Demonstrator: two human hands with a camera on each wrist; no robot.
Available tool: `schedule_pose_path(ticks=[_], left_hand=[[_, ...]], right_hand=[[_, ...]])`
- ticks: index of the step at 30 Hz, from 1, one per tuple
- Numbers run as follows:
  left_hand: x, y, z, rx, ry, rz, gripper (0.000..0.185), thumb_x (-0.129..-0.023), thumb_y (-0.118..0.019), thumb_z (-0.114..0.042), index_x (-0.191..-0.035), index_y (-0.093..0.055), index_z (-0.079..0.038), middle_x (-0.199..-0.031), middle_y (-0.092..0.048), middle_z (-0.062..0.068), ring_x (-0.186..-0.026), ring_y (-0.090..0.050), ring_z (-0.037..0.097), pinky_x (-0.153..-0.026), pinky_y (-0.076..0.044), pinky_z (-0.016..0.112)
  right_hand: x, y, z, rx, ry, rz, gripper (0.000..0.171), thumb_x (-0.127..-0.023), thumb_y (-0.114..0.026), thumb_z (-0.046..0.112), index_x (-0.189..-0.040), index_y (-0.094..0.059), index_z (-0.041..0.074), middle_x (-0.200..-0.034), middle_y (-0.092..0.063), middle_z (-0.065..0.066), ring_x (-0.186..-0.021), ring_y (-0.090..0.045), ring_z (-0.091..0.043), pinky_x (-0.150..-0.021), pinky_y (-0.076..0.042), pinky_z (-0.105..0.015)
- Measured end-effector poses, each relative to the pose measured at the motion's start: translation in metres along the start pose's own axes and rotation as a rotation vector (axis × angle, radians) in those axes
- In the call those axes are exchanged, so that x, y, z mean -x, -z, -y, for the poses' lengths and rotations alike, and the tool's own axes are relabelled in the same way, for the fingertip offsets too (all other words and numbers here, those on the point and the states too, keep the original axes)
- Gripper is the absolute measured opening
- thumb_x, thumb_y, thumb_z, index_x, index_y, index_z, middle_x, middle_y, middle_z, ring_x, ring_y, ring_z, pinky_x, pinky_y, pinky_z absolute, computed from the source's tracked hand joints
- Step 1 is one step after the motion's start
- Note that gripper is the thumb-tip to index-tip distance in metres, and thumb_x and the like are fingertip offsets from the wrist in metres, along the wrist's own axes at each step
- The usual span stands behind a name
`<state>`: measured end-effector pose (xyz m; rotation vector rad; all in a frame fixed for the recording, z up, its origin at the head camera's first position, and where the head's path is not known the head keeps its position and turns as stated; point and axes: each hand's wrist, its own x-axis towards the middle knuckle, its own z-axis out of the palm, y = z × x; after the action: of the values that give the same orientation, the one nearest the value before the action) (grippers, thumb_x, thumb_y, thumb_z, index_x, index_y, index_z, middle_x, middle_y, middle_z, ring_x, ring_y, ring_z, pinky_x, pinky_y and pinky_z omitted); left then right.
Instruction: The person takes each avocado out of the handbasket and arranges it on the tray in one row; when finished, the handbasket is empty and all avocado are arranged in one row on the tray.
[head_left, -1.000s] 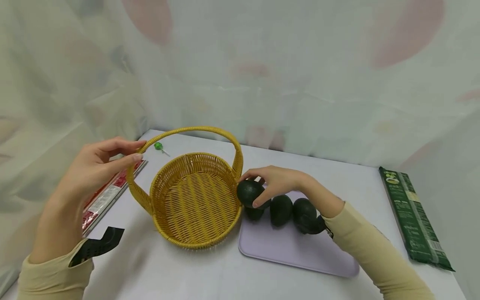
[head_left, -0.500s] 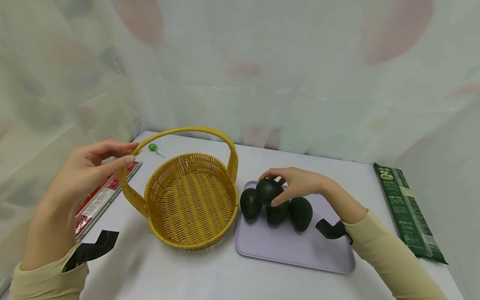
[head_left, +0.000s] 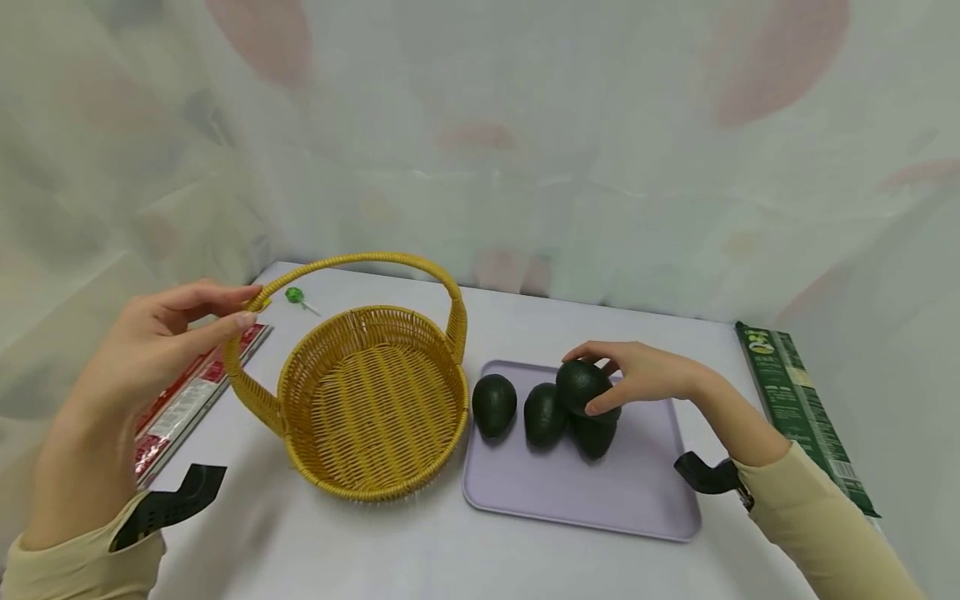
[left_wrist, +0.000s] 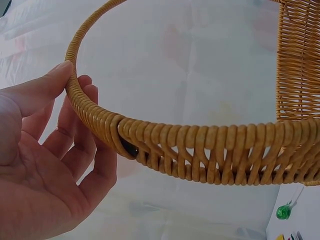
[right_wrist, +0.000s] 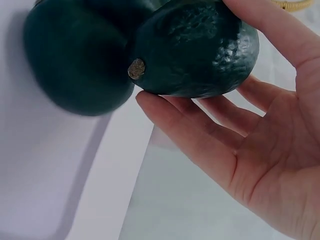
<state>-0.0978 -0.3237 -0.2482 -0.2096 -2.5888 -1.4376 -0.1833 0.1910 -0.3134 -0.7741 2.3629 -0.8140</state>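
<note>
My left hand [head_left: 249, 306] pinches the handle of a yellow wicker basket [head_left: 375, 467] between thumb and fingers; the left wrist view shows the thumb on top of the handle [left_wrist: 150, 137] and the fingers behind it. The basket holds nothing. My right hand [head_left: 587, 379] holds a dark green avocado [head_left: 576, 392] above a lavender tray [head_left: 600, 500]. The held fruit sits against another avocado [head_left: 594, 437] beneath it. Two more avocados [head_left: 495, 404] [head_left: 543, 414] lie on the tray's left part. Close up, the held avocado [right_wrist: 185, 45] rests on my curled fingers [right_wrist: 200, 125].
A long green packet [head_left: 795, 400] lies at the table's right edge. A red and white packet [head_left: 187, 392] lies on the left, and a green lollipop [head_left: 295, 295] sits behind the basket handle. A pale patterned curtain hangs behind the white table.
My right hand has carried the avocado rightwards, from beside the basket rim to above the rightmost avocado on the tray. My left hand has kept its hold on the handle.
</note>
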Motion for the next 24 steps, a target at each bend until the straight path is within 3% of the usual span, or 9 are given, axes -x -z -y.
schedule_pose_path(ticks=[9,13,24], left_hand=[[-0.001,0.0,0.001,-0.004,-0.004,-0.011,0.026,-0.093,-0.067,-0.006,-0.118,-0.066,-0.001,-0.118,-0.065,-0.01,-0.105,-0.057,0.004,-0.074,-0.048,0.011],[-0.002,0.0,0.003,-0.002,-0.006,-0.015,0.026,-0.092,-0.067,-0.006,-0.118,-0.066,-0.001,-0.118,-0.065,-0.01,-0.104,-0.057,0.004,-0.074,-0.048,0.011],[-0.002,-0.001,0.004,-0.002,0.008,-0.013,0.025,-0.092,-0.067,-0.006,-0.116,-0.067,-0.002,-0.117,-0.066,-0.013,-0.103,-0.058,0.003,-0.073,-0.047,0.01]], right_hand=[[0.028,-0.001,-0.021,-0.021,-0.048,-0.042,0.06,-0.082,-0.079,0.038,-0.134,-0.052,0.027,-0.133,-0.054,-0.002,-0.118,-0.053,-0.033,-0.092,-0.044,-0.05],[0.038,-0.003,-0.031,-0.064,-0.054,-0.059,0.058,-0.083,-0.078,0.035,-0.133,-0.053,0.024,-0.131,-0.055,-0.004,-0.116,-0.055,-0.031,-0.087,-0.047,-0.044],[0.06,-0.012,-0.052,-0.307,-0.175,-0.121,0.062,-0.086,-0.077,0.026,-0.138,-0.045,0.012,-0.134,-0.048,-0.017,-0.107,-0.06,-0.029,-0.075,-0.055,-0.041]])
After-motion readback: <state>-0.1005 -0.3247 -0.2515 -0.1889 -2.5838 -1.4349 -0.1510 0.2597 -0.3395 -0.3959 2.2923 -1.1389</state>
